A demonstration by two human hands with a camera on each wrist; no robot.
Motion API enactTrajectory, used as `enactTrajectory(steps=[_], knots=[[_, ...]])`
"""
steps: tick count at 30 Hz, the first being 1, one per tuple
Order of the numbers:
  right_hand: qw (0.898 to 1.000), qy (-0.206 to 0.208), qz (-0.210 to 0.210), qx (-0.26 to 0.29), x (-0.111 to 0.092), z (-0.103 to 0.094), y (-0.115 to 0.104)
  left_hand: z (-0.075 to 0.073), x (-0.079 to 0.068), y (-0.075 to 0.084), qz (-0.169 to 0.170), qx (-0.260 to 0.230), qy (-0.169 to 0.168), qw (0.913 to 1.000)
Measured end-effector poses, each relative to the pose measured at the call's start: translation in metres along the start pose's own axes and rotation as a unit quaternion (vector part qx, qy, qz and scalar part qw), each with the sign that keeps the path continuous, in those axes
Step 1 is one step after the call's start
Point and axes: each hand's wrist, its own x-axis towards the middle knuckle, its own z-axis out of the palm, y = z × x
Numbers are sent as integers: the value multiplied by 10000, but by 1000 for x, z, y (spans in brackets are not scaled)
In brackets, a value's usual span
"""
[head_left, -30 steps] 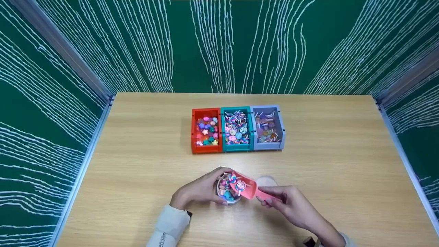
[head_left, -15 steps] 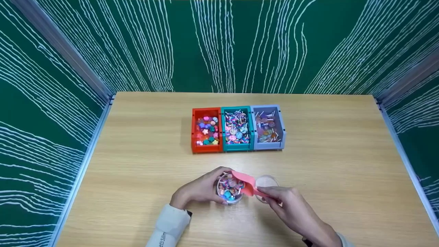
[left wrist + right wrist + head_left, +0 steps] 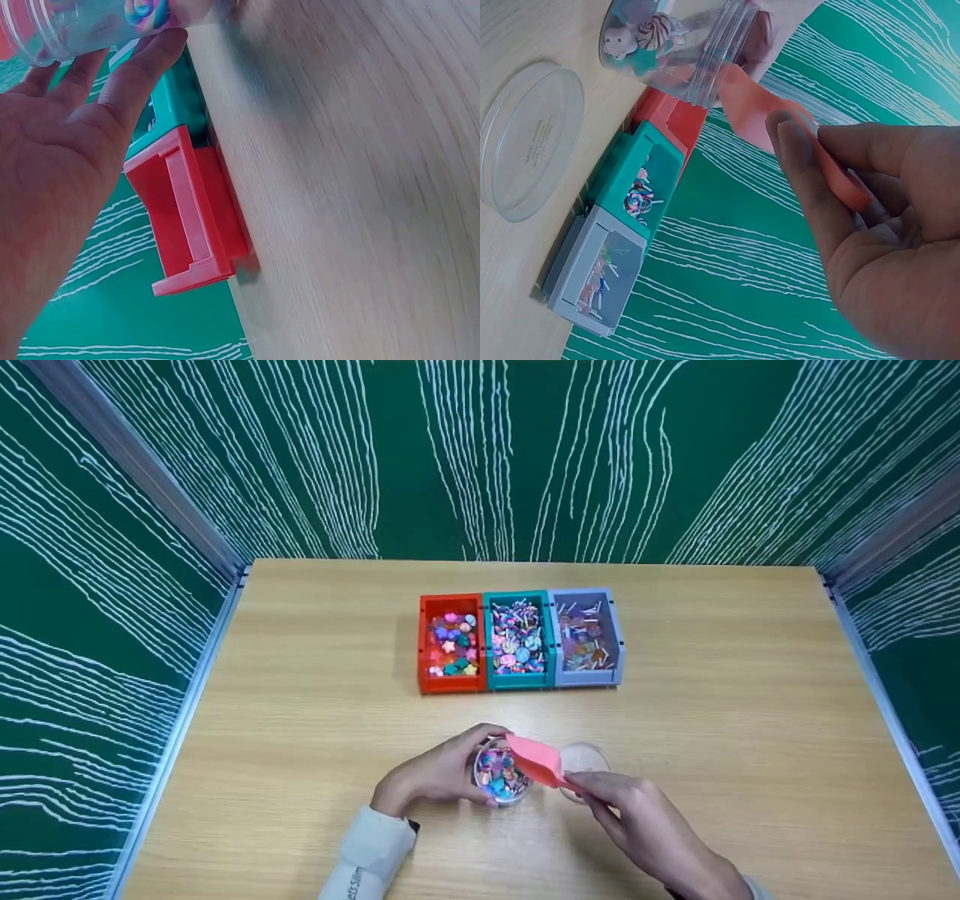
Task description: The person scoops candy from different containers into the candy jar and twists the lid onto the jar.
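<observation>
A clear jar (image 3: 501, 796) stands on the table, partly filled with small colorful lollipop and star charms (image 3: 497, 765). My left hand (image 3: 442, 769) grips it from the left, fingers and thumb curved round its wall. In my right hand (image 3: 645, 817) the handle of a pink scoop (image 3: 536, 759) is pinched between thumb and fingers. The scoop is tipped over, its lip at the jar's mouth. In the right wrist view the jar (image 3: 682, 45) holds a bear charm and a swirl charm near its bottom, and the scoop (image 3: 750, 112) touches or overlaps its threaded rim.
A round clear lid (image 3: 586, 757) lies right of the jar, partly behind the scoop and right hand. Farther back stand three joined bins: red (image 3: 452, 684) with star charms, teal (image 3: 519, 682) with swirl lollipops, grey-blue (image 3: 589, 679) with translucent lollipops. Green walls enclose the table.
My right hand has turned the scoop over, and the swirl lollipops on it have dropped into the jar. The left hand and jar have stayed in place.
</observation>
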Motion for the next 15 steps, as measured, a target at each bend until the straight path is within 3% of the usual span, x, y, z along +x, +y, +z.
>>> enactTrajectory(steps=[4, 7, 10, 13, 15], knots=[[9998, 211, -1, 70, -1, -2, 2, 0, 0, -1, -37, -57, -19, 10000], [9973, 642, -166, 304, -2, -2, 8, -1, 0, -5, -128, -144, -17, 9998], [9917, 1077, -52, 699, -2, -2, 16, -3, 0, -8, -218, -383, 140, 9989], [9793, 1244, 723, 1424, 3, -4, 23, -9, 2, -10, -61, -598, 801, 9950], [9586, 1220, 1401, 2156, 8, -5, 27, -14, 4, -11, 167, -711, 1627, 9840]])
